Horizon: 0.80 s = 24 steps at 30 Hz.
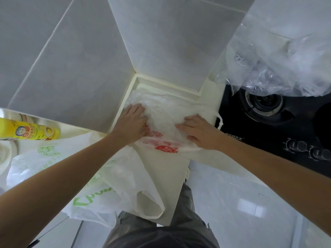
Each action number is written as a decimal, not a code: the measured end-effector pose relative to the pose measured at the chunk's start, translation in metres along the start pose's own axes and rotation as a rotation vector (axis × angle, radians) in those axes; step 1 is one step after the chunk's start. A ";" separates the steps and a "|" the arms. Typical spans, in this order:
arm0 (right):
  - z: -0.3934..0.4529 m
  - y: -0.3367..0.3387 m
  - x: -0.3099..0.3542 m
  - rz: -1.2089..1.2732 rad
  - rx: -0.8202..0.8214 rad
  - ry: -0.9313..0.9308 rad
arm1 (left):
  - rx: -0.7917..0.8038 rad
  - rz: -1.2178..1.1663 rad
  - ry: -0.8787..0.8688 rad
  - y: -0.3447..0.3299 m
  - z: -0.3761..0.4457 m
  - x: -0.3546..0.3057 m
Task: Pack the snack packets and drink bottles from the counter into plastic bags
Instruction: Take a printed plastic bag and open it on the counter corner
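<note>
Both hands are down on the thin white bag with red print [164,122], which lies flat on the cream worktop [161,169], up in the far corner where the wall tiles meet. The left hand [131,122] lies on the bag's left side with fingers spread and pointing away, and its grip looks wide and flat, more pressing than clutching. The right hand [198,132] sits on the right side of the same bag, fingers pointing left toward the other hand; the plastic bunches up a bit around those fingertips, but I honestly can't tell if it's pinching a fold or just pushing down.

Nearer and to the left, a bigger white bag with green print [93,176] is slumped over the worktop edge, one handle loop hanging off the near side. Left of that there's a yellow bottle [30,131] lying on its side, cartoon label facing up.

Off to the right is a black gas hob [265,122] with a burner and two knobs, just beside the red-print bag. A heap of clear crumpled plastic bags [279,59] sits at the far right, spilling over the burner.
</note>
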State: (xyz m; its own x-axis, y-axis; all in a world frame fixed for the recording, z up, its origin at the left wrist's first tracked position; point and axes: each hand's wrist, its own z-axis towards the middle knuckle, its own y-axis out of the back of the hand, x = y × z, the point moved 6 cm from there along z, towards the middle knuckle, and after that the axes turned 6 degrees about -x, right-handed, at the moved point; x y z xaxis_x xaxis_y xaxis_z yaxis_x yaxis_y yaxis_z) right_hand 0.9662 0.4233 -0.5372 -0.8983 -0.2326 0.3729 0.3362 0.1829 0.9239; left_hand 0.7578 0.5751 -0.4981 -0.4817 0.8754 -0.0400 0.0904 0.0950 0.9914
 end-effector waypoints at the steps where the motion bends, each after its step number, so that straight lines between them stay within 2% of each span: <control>1: -0.003 0.000 -0.001 0.014 -0.008 0.014 | 0.047 0.001 0.032 -0.002 0.001 0.001; 3: -0.008 0.002 -0.002 0.027 -0.028 0.035 | 0.108 0.012 0.065 -0.003 0.002 0.003; 7: -0.016 0.009 -0.005 0.041 -0.090 0.075 | 0.124 0.014 0.048 0.001 0.001 0.005; 10: -0.017 0.013 -0.013 0.079 -0.062 -0.007 | 0.114 0.012 0.049 0.001 0.000 0.009; 14: -0.018 0.014 -0.029 0.006 -0.035 -0.037 | -0.008 -0.075 0.044 0.005 -0.001 0.014; 21: -0.015 0.018 -0.037 -0.159 -0.072 -0.193 | 0.040 -0.086 0.093 0.006 0.003 0.010; 24: -0.012 0.020 -0.035 -0.137 0.002 -0.319 | 0.040 -0.084 0.129 0.004 0.004 0.008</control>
State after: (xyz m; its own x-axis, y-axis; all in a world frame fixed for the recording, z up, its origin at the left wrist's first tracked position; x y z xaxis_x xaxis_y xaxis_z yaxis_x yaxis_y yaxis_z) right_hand 1.0074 0.4230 -0.5308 -0.9785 0.0551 0.1990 0.2056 0.1722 0.9634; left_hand 0.7577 0.5840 -0.4952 -0.5967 0.7957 -0.1039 0.0781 0.1864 0.9794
